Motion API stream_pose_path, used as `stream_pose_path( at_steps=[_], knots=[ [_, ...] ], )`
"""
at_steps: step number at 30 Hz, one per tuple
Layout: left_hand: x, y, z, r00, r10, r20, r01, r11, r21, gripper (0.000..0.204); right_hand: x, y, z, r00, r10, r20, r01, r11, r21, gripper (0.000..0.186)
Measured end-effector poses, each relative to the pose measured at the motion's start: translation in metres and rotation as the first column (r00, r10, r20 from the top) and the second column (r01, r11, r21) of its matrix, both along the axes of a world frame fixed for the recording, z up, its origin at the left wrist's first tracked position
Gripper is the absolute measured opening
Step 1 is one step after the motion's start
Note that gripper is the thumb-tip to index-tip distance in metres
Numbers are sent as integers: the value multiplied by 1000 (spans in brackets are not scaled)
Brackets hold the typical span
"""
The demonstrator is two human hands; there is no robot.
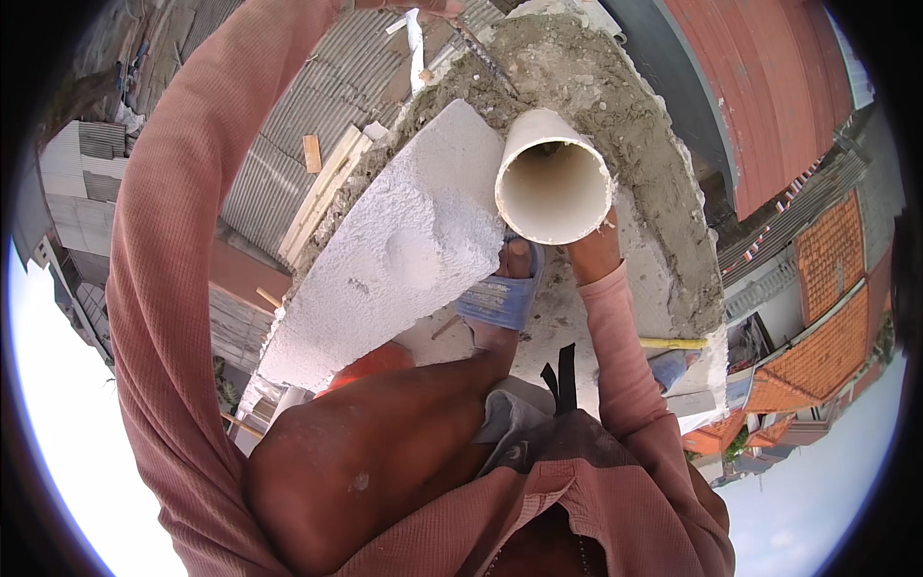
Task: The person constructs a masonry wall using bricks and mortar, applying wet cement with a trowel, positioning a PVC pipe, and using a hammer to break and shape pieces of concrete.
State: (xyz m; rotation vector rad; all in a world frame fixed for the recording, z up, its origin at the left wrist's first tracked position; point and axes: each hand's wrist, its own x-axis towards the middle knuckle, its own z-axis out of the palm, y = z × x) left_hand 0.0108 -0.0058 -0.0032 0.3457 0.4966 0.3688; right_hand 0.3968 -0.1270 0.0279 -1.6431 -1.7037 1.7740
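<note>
Near the top edge, my left hand (433, 8) is closed around the upper end of a thin speckled rod (486, 60), mostly cut off by the frame; its lower end reaches the wet grey mortar (630, 115). In my right hand (593, 252) is a short, wide white pipe (543, 130), its hollow end facing me, with the fingers largely hidden behind it. A rough white slab (370, 274) lies just left of the pipe. My foot in a blue sandal (495, 298) is below the pipe, between slab and right forearm.
Rooftops surround the high ledge: corrugated sheets (274, 173), a red metal roof (755, 87) and orange tiles (822, 250). Pale planks (317, 207) lie beyond the slab. A yellow stick (673, 342) is at right, and an orange object (370, 365) is behind my knee.
</note>
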Motion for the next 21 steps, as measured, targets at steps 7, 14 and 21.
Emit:
stream_pose_path(
  at_steps=[7, 14, 21],
  knots=[
    [34, -19, 2, 450, 49, -892, 702, 597, 388, 55, 15, -26, 20, 994, -101, 33, 106, 978, -182, 38],
    [57, -20, 15, 390, 21, -921, 800, 487, 350, 59, 35, -34, 20, 994, -82, 73, 91, 988, -127, 39],
    [-25, -9, -6, 640, -20, -768, 505, 764, 401, 32, -6, -14, 4, 1000, -15, 11, 15, 1000, -2, 40]
  ],
)
